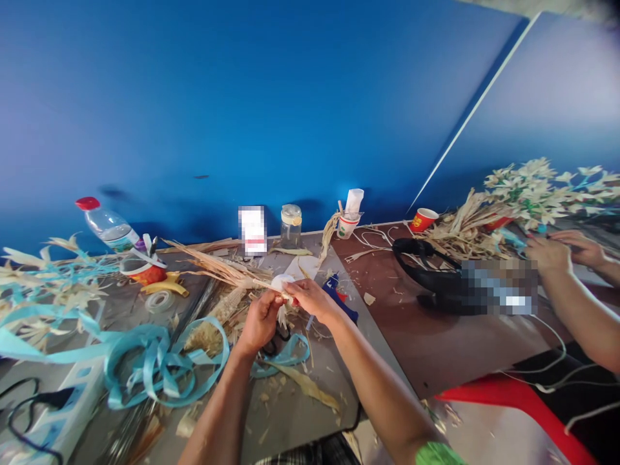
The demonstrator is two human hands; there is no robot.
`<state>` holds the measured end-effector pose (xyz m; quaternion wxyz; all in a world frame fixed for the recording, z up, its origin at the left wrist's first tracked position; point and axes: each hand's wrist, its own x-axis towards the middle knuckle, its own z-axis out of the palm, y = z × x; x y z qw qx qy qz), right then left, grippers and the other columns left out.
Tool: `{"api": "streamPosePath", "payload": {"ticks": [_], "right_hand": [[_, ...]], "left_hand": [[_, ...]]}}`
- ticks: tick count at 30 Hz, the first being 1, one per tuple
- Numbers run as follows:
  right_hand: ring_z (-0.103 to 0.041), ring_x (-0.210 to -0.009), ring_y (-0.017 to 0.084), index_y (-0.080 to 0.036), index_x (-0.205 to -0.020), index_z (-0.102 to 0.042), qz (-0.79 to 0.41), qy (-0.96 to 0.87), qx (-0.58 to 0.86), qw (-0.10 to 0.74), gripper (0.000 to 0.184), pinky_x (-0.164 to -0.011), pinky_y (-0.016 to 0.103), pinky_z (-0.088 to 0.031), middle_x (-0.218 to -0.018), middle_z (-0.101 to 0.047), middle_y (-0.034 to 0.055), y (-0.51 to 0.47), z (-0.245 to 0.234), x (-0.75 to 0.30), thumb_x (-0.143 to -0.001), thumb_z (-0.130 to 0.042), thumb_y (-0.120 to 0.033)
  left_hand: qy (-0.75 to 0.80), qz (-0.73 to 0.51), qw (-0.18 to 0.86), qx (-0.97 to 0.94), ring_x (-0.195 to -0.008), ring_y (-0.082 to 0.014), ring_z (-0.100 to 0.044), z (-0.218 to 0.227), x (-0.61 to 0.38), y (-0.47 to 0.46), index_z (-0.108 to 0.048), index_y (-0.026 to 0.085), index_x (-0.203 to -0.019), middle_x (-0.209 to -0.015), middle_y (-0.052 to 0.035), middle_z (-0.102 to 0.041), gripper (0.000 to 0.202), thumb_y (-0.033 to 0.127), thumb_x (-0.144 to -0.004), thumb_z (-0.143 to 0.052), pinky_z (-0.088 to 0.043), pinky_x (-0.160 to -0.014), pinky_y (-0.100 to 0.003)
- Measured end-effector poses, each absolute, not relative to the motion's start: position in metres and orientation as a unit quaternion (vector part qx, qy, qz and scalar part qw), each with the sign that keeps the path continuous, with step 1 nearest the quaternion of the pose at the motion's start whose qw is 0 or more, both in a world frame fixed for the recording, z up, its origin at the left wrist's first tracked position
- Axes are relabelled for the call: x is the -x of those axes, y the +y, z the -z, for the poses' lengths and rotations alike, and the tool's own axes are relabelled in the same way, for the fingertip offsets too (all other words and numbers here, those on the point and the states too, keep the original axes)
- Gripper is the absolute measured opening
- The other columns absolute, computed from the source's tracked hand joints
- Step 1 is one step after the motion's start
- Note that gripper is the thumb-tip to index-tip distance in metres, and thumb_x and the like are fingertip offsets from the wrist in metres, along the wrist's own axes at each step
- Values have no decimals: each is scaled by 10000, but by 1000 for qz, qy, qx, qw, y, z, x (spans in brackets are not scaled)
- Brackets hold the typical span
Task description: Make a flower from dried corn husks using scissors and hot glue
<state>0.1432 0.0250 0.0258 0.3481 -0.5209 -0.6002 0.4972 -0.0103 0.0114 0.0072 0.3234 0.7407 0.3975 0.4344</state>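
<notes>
My left hand [261, 318] and my right hand [314, 300] meet above the middle of the table, both closed with fingertips pinched together. What sits between the fingers is small and mostly hidden. A pale round thing [281, 281] shows just behind the fingertips. Tan dried strips [217, 263] fan out to the upper left and reach close to my hands. Below my left hand lie black-handled scissors [275, 342], partly hidden. Right of my right hand is a blue glue gun [338, 298]. A light blue ribbon loop [294, 351] lies beneath my hands.
Tangled light blue ribbon [159, 371] and a power strip [72, 400] are at left. A tilted bottle [109, 226], a jar [291, 227] and paper cups [347, 225] stand along the blue wall. A black neck-shaped device [426, 265] lies right, near another person's hands [549, 255].
</notes>
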Motion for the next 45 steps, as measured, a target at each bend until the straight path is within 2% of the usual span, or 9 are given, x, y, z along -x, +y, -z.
{"api": "streamPosePath", "payload": {"ticks": [7,13,24,27,29,31,35,39,45], "right_hand": [[-252,-330,40,-176,-498,-413,-624,-490,493,357,418,-369,190,-175,-360,-342,-79,23,-25,-142,-718,-542,-508],[-222,-304,36,-185,-506,-379,-701,-443,437,348,399,-339,182,-151,-341,-327,-85,24,-26,-144,-729,-527,-480],[-180,-301,39,-185,-460,-353,-746,-422,381,346,439,-351,201,-136,-324,-290,-80,31,-23,-166,-774,-487,-462],[-153,-298,49,-202,-427,-260,-772,-393,370,335,540,-356,211,-149,-302,-226,-77,35,-29,-184,-825,-391,-541],[-124,-305,51,-206,-436,-224,-752,-373,375,393,593,-363,211,-160,-312,-167,-86,39,-34,-197,-828,-300,-644],[-125,-323,53,-201,-461,-289,-721,-360,401,436,627,-371,210,-162,-338,-177,-91,41,-35,-202,-781,-244,-739],[-169,-380,48,-156,-606,-498,-698,-423,422,395,691,-397,202,-150,-436,-306,-77,36,-31,-181,-717,-266,-797],[-245,-429,59,-148,-634,-523,-635,-525,423,377,620,-432,213,-178,-479,-336,-59,25,-30,-153,-760,-349,-730],[-287,-471,72,-150,-641,-540,-572,-599,437,351,598,-459,218,-208,-517,-380,-38,22,-30,-145,-803,-330,-686]], "left_hand": [[374,-420,322,-761,-633,-121,-482,-15,9,8,-550,157,-735,-686,-15,-566,297,339,-897,-380,-384,-641,-232],[355,-418,351,-758,-695,-148,-531,-16,9,8,-585,165,-764,-738,-36,-602,292,347,-888,-393,-399,-690,-249],[358,-420,376,-744,-586,-110,-423,-12,8,6,-518,161,-679,-623,9,-477,300,363,-877,-419,-344,-576,-221],[376,-439,403,-709,-610,-114,-440,-8,14,10,-543,153,-698,-648,-1,-495,319,406,-864,-440,-354,-592,-227],[391,-463,440,-662,-580,-103,-413,-5,18,13,-549,150,-720,-660,-3,-498,336,442,-852,-450,-339,-549,-222],[394,-480,476,-623,-556,-94,-392,-2,20,15,-536,152,-721,-646,3,-484,347,468,-842,-458,-325,-519,-215],[397,-499,498,-588,-548,-89,-391,1,19,17,-520,165,-721,-649,4,-488,362,504,-833,-453,-327,-511,-213],[406,-501,471,-601,-549,-90,-378,3,18,18,-523,168,-728,-643,10,-472,352,496,-836,-452,-329,-517,-217],[404,-481,454,-632,-590,-106,-397,3,13,18,-512,163,-724,-670,-2,-471,373,512,-832,-438,-360,-554,-226]]}}
